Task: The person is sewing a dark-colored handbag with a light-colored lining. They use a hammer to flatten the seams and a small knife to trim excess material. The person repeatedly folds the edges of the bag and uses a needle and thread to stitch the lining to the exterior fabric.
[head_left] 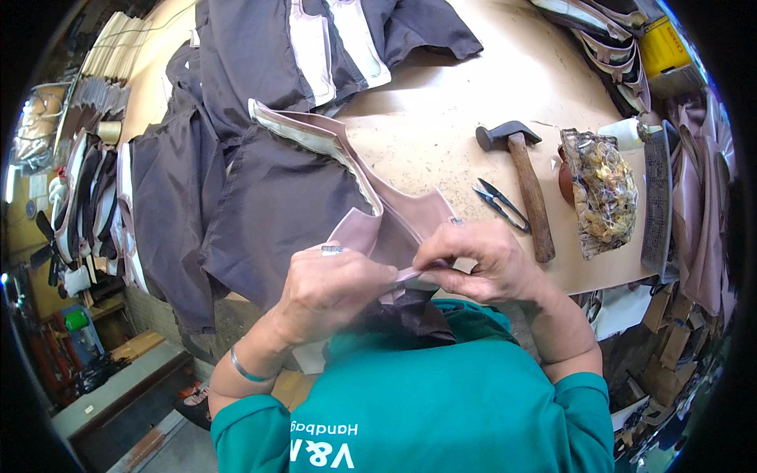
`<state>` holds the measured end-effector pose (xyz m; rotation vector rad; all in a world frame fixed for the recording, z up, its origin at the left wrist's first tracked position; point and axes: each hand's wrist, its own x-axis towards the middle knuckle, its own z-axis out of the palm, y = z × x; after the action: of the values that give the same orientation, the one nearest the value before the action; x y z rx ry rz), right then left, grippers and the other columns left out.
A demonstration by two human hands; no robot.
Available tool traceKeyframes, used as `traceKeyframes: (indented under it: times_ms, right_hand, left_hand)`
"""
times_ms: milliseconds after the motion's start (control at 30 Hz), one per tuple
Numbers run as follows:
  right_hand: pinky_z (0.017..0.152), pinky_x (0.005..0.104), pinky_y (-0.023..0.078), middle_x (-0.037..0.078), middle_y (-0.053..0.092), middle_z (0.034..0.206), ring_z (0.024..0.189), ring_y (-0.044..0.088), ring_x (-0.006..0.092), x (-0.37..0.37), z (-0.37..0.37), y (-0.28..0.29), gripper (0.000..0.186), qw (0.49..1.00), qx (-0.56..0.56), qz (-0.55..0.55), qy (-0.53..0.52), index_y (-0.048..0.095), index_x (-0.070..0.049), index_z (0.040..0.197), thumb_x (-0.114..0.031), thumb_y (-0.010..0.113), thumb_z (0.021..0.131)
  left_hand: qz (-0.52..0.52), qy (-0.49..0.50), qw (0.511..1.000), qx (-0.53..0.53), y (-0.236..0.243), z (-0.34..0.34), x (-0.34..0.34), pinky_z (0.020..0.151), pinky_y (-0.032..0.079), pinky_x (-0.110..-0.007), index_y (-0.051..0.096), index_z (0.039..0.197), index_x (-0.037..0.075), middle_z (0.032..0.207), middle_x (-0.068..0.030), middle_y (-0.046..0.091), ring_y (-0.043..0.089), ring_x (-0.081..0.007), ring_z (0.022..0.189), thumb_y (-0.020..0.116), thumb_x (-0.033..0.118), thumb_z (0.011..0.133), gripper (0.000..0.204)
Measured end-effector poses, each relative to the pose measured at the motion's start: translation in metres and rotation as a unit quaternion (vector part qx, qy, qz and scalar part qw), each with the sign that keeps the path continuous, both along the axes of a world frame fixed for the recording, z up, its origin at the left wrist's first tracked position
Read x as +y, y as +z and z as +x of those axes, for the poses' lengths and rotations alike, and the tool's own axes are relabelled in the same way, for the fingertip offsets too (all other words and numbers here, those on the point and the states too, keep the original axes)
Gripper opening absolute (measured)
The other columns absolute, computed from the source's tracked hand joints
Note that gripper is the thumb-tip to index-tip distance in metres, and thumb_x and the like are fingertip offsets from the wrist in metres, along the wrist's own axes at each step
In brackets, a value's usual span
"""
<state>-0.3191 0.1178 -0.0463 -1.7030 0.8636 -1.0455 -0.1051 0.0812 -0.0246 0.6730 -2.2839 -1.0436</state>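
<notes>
Close in front of my body, both hands pinch the edge of a pink leather-like piece (pixel 422 211) with dark brown lining fabric (pixel 288 201). My left hand (pixel 327 280) is closed on it, slightly blurred, a ring on one finger. Just beside it, my right hand (pixel 481 260) grips the same edge between thumb and fingers. A pale strip (pixel 303 135) runs along the pink edge farther off. The lining spreads left over the table. Small thread snips (pixel 501 203) and a wooden-handled hammer (pixel 527 185) lie to the right of my right hand.
More brown lining pieces with pink and white strips (pixel 311 51) lie at the back. A brown pad covered in dried glue (pixel 601 193) sits at right, near a yellow box (pixel 669 55). Stacked pink-edged pieces (pixel 611 47) occupy the back right corner; others (pixel 95 185) stand at left.
</notes>
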Motion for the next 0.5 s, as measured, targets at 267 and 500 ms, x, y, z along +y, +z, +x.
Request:
traceKeyframes:
  times_ms: [267,500]
  right_hand:
    - [0.056,0.0293,0.046,0.010,0.060,0.070,0.062,0.059,0.0227,-0.006,-0.002,0.003,0.015,0.992,0.055,0.091,0.066,0.061,-0.002,0.082,-0.015,0.056,0.084]
    - [0.055,0.0345,0.044,0.012,0.057,0.067,0.061,0.056,0.0282,-0.006,0.003,-0.001,0.013,0.993,0.099,0.040,0.050,0.060,-0.003,0.078,-0.016,0.060,0.080]
  left_hand:
    - [-0.148,-0.047,0.988,0.000,0.000,-0.002,0.000,0.045,0.042,-0.024,0.063,0.078,0.005,0.064,-0.0021,0.060,0.057,-0.0130,0.052,0.065,0.002,0.061,0.017]
    - [-0.175,-0.062,0.982,0.015,-0.011,0.001,0.000,0.041,0.040,-0.023,0.062,0.079,0.004,0.064,-0.0025,0.059,0.053,-0.0117,0.049,0.065,0.005,0.064,0.015]
